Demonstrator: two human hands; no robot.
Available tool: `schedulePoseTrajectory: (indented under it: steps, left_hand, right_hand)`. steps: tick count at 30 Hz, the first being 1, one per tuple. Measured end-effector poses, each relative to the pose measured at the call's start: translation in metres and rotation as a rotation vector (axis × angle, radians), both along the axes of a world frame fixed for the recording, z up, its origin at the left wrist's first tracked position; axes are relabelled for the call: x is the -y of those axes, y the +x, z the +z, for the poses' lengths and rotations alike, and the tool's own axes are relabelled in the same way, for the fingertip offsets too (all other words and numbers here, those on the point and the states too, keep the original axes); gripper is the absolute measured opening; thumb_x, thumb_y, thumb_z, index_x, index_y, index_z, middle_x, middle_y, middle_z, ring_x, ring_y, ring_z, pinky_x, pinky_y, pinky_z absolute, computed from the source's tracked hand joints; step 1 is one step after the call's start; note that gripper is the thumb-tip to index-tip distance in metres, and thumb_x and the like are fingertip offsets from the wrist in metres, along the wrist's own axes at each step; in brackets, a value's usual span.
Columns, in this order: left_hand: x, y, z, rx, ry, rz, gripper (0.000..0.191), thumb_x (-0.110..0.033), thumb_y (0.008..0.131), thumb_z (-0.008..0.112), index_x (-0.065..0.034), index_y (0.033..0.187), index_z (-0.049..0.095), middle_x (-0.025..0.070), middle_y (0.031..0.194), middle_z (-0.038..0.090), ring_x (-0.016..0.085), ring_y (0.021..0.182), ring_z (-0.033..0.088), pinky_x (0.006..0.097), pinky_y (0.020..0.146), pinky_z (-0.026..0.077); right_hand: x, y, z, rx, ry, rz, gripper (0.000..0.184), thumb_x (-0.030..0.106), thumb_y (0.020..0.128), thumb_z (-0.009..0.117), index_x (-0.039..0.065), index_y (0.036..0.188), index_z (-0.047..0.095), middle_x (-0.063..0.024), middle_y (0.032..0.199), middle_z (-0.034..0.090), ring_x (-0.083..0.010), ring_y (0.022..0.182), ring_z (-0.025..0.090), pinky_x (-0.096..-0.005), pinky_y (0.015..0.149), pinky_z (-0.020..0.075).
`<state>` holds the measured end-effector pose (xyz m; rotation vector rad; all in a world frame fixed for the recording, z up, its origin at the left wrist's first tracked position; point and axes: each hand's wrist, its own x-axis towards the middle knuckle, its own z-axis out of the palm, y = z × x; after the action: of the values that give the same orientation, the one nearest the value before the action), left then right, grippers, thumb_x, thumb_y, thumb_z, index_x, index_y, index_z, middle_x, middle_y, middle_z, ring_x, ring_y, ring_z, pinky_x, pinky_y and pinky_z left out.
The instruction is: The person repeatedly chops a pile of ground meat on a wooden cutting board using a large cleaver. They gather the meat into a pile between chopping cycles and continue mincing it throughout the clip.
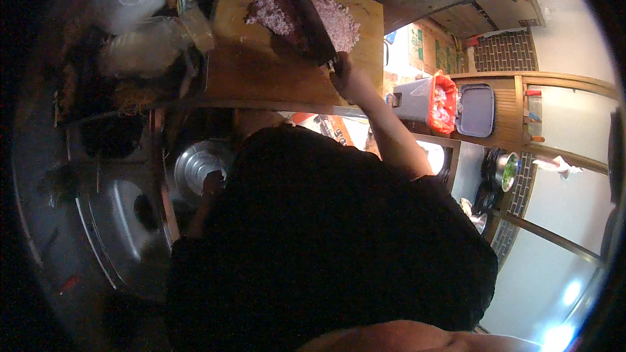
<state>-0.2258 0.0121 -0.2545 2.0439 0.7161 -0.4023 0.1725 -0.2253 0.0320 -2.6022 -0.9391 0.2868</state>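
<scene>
My right hand (344, 74) grips the handle of a broad-bladed cleaver (315, 24). The blade slants up and left across a spread of pale pink minced meat (337, 17), with mince showing on both sides of it. Under the meat lies a thick wooden cutting board (274, 80), its left part in shadow. My left hand (213, 182) is down at my left side, dark against nested round metal bowls or basins (193, 166). Whether it touches them or holds anything cannot be made out.
Clear plastic bags (142, 46) crowd the left of the board. To the right stands a grey bin (413, 102) with a red liner, its lid (475, 110) swung out. A metal bowl of greens (509, 171) is farther right. Shiny metal surfaces (122, 220) fill the dark lower left.
</scene>
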Motion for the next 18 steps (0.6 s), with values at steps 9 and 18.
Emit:
schedulePoseTrajectory:
  steps: [9,18]
  left_hand:
    - [-0.013,-0.009,-0.008,-0.02,0.028,0.012,0.038,-0.03,0.086,0.055,-0.0045,0.115,0.052,0.0135,0.106,0.059,0.028,0.097,0.056,0.0364,0.082,0.045]
    - [-0.014,-0.005,-0.007,-0.032,0.03,0.006,0.038,-0.03,0.087,0.055,-0.0046,0.114,0.052,0.0129,0.105,0.059,0.027,0.096,0.056,0.036,0.082,0.045]
  right_hand:
    - [0.006,-0.006,0.003,0.04,0.226,-0.095,0.032,0.008,0.08,0.056,0.003,0.108,0.043,-0.0165,0.069,0.053,-0.0304,0.061,0.056,-0.039,0.055,0.0432]
    - [0.015,0.003,0.009,0.014,0.45,-0.212,0.032,0.011,0.081,0.055,0.005,0.109,0.041,-0.0118,0.069,0.053,-0.0202,0.05,0.053,-0.0342,0.046,0.0443]
